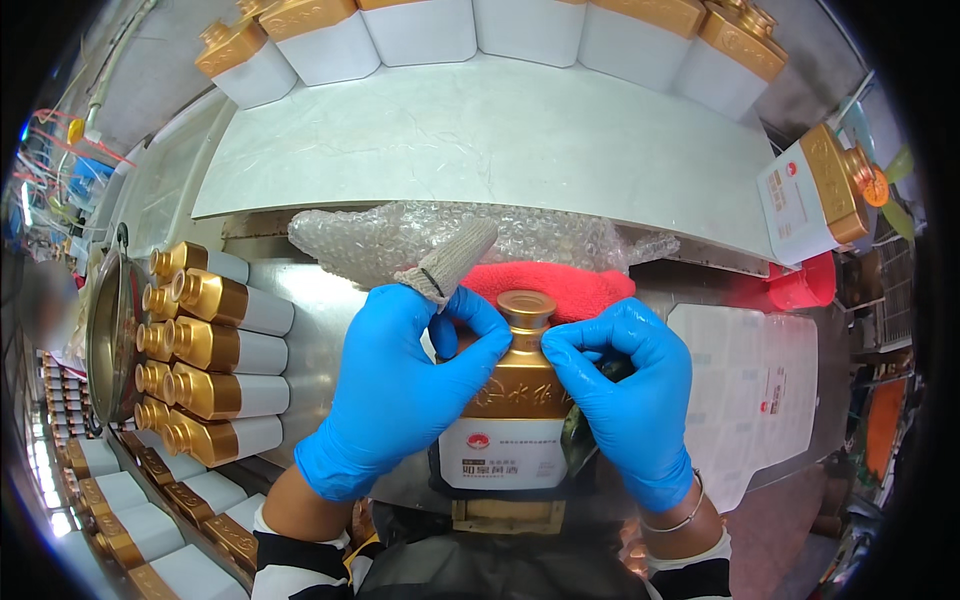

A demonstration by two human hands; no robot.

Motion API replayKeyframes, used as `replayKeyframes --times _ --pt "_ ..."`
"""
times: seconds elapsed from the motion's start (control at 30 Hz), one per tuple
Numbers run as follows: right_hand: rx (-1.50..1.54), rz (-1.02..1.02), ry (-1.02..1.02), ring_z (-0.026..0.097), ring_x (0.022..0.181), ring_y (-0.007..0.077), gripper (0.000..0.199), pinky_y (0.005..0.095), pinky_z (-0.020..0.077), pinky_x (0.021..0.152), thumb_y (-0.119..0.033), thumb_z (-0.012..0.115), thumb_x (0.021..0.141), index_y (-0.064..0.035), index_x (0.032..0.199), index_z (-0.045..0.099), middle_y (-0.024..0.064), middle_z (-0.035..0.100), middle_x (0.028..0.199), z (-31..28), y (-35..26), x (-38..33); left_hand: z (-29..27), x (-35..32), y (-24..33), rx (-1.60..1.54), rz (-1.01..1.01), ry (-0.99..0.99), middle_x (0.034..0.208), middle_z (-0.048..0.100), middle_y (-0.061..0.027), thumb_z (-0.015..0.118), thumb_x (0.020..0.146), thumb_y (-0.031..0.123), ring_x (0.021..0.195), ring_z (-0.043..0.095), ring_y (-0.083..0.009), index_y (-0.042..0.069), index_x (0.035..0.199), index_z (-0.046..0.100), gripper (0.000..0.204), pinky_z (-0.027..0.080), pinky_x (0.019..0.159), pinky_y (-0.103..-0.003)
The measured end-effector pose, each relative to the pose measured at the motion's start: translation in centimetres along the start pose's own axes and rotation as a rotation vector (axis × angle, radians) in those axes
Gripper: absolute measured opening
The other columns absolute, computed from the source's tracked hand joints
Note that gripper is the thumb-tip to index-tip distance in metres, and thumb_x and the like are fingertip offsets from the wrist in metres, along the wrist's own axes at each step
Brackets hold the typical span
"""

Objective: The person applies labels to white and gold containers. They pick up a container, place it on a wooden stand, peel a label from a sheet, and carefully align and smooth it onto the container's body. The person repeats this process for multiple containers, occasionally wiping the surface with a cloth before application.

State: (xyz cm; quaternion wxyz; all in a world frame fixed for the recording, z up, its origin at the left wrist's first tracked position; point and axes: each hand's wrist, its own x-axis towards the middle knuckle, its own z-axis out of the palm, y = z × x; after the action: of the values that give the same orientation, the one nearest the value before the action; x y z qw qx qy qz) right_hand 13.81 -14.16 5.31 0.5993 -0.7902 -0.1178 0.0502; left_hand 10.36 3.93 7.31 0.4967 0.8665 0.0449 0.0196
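Observation:
A white and gold bottle (504,452) with a flared gold neck stands upright in front of me, its printed white panel turned my way. Both my hands wear blue gloves. My left hand (400,380) is closed in a pinch against the left side of the neck; a beige knitted finger sleeve (455,262) with a dark band covers one finger. On the neck's other side, my right hand (630,385) pinches thumb and fingertip together. Anything thin between the fingertips is too small to make out. A red cloth (550,288) lies just behind the bottle.
White and gold bottles (235,345) lie stacked at the left, with more along the far edge of a pale board (480,135). Bubble wrap (370,245) lies before the board. A sheet of labels (745,390) rests at the right, near a red container (805,282).

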Motion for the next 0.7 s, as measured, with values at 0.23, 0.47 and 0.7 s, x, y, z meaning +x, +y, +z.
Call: replayKeyframes --times 0.23,0.47,0.7 --pt "-0.046 0.040 -0.029 0.052 0.061 0.0037 0.006 0.0169 0.0398 0.054 -0.009 0.072 0.076 -0.0048 0.078 0.068 0.0002 0.058 0.072 -0.3 -0.3 0.0 0.1 0.1 0.4 -0.002 0.000 0.030 0.074 0.061 -0.0006 0.066 0.075 0.001 0.062 0.050 -0.0054 0.007 0.122 0.050 0.050 0.041 0.059 -0.020" --pt "-0.049 0.034 -0.004 0.051 0.059 0.0053 0.006 0.0185 0.0392 0.052 -0.009 0.072 0.076 -0.0050 0.078 0.067 0.0011 0.056 0.070 -0.2 -0.3 0.0 0.6 0.4 0.4 -0.113 0.018 0.089 0.066 0.059 -0.0054 0.068 0.075 0.010 0.054 0.050 -0.0104 0.001 0.078 0.062 0.012 0.040 0.050 -0.025" --pt "-0.115 0.047 -0.010 0.050 0.059 0.0089 0.014 0.0219 0.0409 0.053 -0.011 0.072 0.074 -0.0057 0.086 0.066 0.0027 0.055 0.070 -1.7 -0.5 1.3 0.4 0.5 0.0 -0.105 0.021 0.061 0.069 0.062 -0.0053 0.069 0.074 0.009 0.057 0.053 -0.0104 0.001 0.079 0.062 0.012 0.043 0.054 -0.024"
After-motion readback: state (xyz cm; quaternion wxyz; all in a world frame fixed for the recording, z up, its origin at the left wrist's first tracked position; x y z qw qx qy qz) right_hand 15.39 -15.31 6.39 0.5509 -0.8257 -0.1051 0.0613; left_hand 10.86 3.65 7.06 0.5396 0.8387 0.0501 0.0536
